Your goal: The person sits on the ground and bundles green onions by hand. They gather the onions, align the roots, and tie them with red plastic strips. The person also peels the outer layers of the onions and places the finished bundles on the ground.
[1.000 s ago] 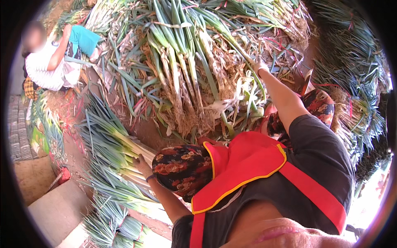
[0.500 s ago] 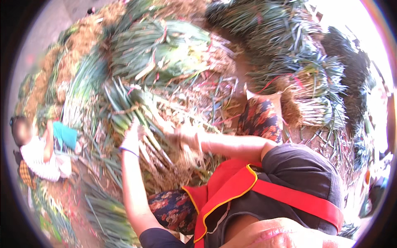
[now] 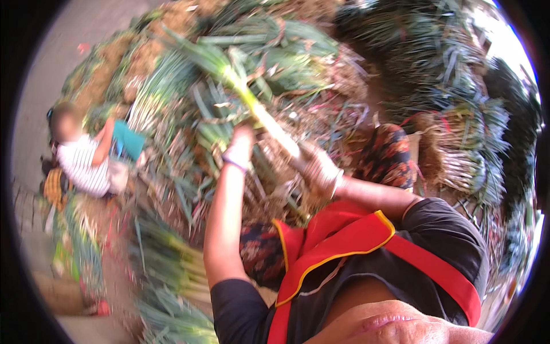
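Note:
My right hand (image 3: 318, 167), in a pale glove, is closed on the lower white stem of a long leek (image 3: 260, 112), whose green leaves slant up to the upper left. My left hand (image 3: 243, 137), with a band at the wrist, is just left of that stem, over a loose group of leeks (image 3: 215, 129); its fingers are blurred and partly hidden, so what they grip is unclear. Roots, dry leaves and trimmings lie beneath both hands.
A seated person in a striped shirt (image 3: 83, 163) is at the left. Tied leek bundles (image 3: 452, 155) are piled at the right, with more leek heaps (image 3: 160, 92) at the back. Leeks (image 3: 172, 309) also lie at lower left beside my left arm.
The view has swung since a second ago. My left hand has moved from the lower-left leeks to the middle, and my right hand now holds a single leek raised diagonally across the pile.

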Action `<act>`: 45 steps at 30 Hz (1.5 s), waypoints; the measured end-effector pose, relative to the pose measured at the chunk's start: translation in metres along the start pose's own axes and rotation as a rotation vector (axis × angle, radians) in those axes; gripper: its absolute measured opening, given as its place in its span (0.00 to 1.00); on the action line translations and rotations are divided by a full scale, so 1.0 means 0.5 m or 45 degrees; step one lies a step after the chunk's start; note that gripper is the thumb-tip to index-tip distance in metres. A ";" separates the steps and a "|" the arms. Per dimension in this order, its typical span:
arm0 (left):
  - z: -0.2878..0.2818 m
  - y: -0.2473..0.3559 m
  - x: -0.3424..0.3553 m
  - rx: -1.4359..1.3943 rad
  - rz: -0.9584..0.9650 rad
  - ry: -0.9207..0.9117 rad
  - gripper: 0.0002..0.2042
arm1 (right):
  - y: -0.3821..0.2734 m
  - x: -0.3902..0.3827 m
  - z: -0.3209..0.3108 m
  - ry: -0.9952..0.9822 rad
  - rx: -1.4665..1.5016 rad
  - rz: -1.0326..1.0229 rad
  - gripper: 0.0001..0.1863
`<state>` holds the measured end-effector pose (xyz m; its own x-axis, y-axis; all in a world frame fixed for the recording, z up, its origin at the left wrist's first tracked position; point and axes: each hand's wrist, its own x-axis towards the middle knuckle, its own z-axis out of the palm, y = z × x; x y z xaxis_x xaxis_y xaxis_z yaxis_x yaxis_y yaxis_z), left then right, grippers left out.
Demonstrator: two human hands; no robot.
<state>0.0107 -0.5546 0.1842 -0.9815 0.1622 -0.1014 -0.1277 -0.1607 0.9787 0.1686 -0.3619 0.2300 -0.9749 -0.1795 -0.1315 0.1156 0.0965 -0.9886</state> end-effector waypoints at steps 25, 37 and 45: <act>-0.019 0.037 -0.044 -0.678 -0.136 0.067 0.34 | -0.021 0.257 0.094 0.078 -0.185 -0.220 0.30; -0.163 0.026 -0.051 -0.397 0.031 0.172 0.22 | -0.066 0.149 0.130 0.006 -0.595 -0.578 0.19; -0.194 0.022 -0.036 -1.011 0.250 0.396 0.17 | 0.145 0.243 -0.006 -0.382 -1.628 0.155 0.31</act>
<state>0.0132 -0.6537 0.1793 -0.9758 -0.1940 -0.1011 0.1002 -0.8073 0.5816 0.0578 -0.3739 0.1424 -0.8721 -0.2968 -0.3890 -0.2224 0.9486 -0.2251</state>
